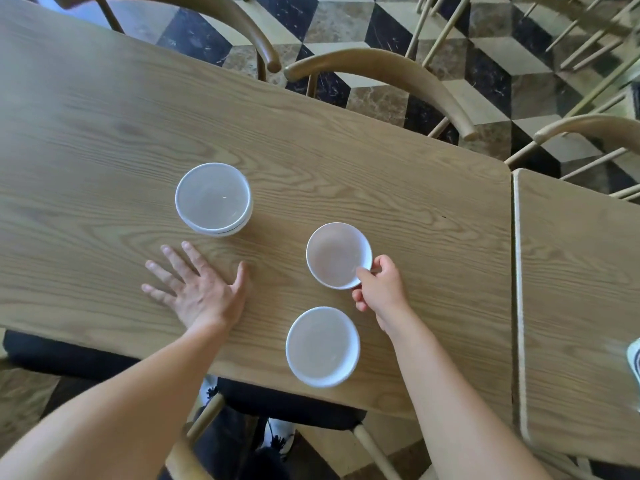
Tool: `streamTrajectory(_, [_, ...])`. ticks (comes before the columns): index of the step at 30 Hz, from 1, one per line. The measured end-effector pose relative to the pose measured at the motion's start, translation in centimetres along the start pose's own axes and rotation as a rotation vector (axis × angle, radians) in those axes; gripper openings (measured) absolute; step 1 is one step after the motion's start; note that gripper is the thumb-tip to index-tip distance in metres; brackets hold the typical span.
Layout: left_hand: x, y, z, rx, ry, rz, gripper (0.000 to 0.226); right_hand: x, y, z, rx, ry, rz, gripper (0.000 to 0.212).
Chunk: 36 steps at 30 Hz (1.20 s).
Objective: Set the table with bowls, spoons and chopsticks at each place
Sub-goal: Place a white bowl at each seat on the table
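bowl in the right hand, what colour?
White, plain, no pattern. The bowl pinched by the right hand shows best in the head view.

- The scene is lit evenly by soft, bright light, and only faint shadows are cast on the tabletop (311, 161).
- A small glint is seen inside the stacked bowls (213, 195).
- The tabletop edges are bent by the wide lens, and the left forearm (114, 403) is stretched.
- Fine detail is slightly blurred, mostly on the chairs (381, 67) beyond the far edge.

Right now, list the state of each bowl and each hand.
Stack of round white bowls: nested, upright, untouched.
Middle round white bowl: upright, empty, rim pinched.
Near round white bowl: upright, empty, free.
Left hand: flat on light wooden table.
Right hand: pinches middle bowl's rim.
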<state>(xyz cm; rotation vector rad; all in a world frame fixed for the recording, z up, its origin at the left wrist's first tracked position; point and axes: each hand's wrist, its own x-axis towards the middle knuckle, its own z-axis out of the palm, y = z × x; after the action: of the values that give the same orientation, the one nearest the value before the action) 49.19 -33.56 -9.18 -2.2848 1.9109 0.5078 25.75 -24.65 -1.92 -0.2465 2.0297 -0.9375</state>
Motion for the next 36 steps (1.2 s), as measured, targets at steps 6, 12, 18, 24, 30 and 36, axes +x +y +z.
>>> streamTrajectory(6, [0.5, 0.4, 1.0, 0.0, 0.053, -0.025, 0.11, 4.8, -2.2, 1.0, 0.022, 0.016, 0.011, 0.018])
streamTrajectory(12, [0.6, 0.4, 1.2, 0.01, 0.072, -0.048, 0.11, 9.5, -5.5, 1.9, 0.081, 0.073, -0.013, 0.017])
streamTrajectory(18, [0.7, 0.5, 1.1, 0.012, 0.081, -0.052, 0.112, 13.1, -9.1, 1.8, 0.033, 0.174, -0.026, 0.014])
streamTrajectory(24, [0.6, 0.6, 1.0, -0.013, 0.086, -0.054, 0.114, 15.3, -11.2, 1.2, 0.039, 0.213, -0.02, 0.007])
streamTrajectory(30, [0.5, 0.7, 1.1, -0.001, 0.09, -0.065, 0.114, 15.9, -11.7, 1.2, 0.059, 0.218, -0.018, 0.008])
streamTrajectory(36, [0.5, 0.8, 1.0, 0.001, 0.083, -0.073, 0.114, 15.6, -11.8, 1.0, 0.081, 0.208, -0.011, 0.011])
